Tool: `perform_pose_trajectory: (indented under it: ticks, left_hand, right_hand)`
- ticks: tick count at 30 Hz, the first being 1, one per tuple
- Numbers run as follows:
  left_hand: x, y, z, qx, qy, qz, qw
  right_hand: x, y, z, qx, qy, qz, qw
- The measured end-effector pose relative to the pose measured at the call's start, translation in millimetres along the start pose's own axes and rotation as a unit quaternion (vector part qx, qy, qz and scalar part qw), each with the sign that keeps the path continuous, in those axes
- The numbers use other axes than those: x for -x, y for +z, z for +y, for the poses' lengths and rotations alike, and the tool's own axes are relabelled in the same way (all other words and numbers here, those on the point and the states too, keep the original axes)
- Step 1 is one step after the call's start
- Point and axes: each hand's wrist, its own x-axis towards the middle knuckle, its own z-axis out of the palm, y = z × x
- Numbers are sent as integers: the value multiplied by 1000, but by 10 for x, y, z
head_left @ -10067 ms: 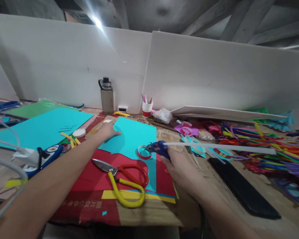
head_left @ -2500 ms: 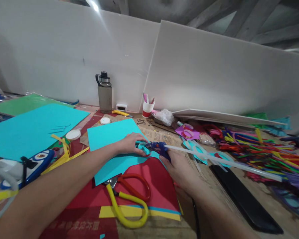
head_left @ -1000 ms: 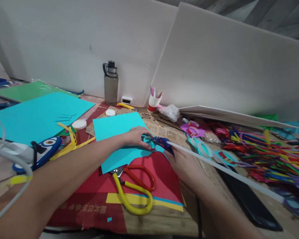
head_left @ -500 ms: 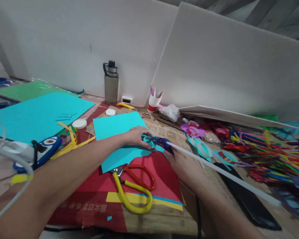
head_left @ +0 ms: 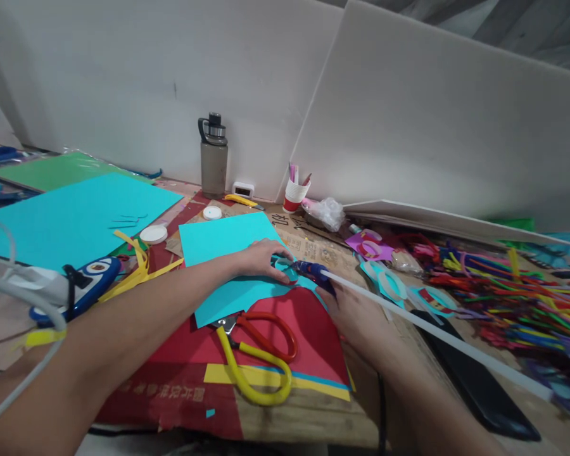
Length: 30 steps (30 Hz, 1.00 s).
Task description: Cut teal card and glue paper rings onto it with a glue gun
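My left hand [head_left: 265,259] is closed on a small turquoise paper piece [head_left: 287,270] above a turquoise sheet [head_left: 223,237]. My right hand [head_left: 338,304] grips a dark blue glue gun [head_left: 312,270], its nozzle at the paper piece. A long white glue stick [head_left: 432,329] runs out of the gun's back toward the lower right. Scissors [head_left: 261,354] with one red and one yellow handle lie in front of my hands, on a red sheet [head_left: 308,323]. My fingers partly hide the paper piece and the gun's handle.
A grey bottle [head_left: 213,161] stands by the white wall, near a yellow utility knife [head_left: 241,201] and a paper cup [head_left: 294,193] with pens. On the right lie a black phone-like slab [head_left: 479,380], paper rings [head_left: 392,285] and many coloured pipe cleaners [head_left: 508,297]. Yellow strips [head_left: 140,272] lie left.
The whole view has shifted slightly. Both hands stay in nearly the same place, with the glue gun's nozzle still at the turquoise paper piece.
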Motion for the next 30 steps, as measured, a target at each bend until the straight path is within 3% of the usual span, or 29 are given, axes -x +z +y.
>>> perform_pose_trajectory:
  ticks: [12,19,25,27,30]
  left_hand:
    - [-7,10,-18,1,-1,-2,1000]
    - [-8,-16,5,3,-5,-6,1000]
    - [-11,-56,-12,35,-9,-20,999]
    - [-8,-112,39,31,-9,5,999]
    - [-10,-259,248,29,35,112,993]
  right_hand:
    - [-48,68,-48,-19,-8,1,1000]
    - [-13,21,69,-7,0,-34,999]
    - [-72,2,90,-59,-4,-51,997]
    - [-81,-14,80,-67,2,-50,997]
    - [-80,-29,70,-77,-5,-41,996]
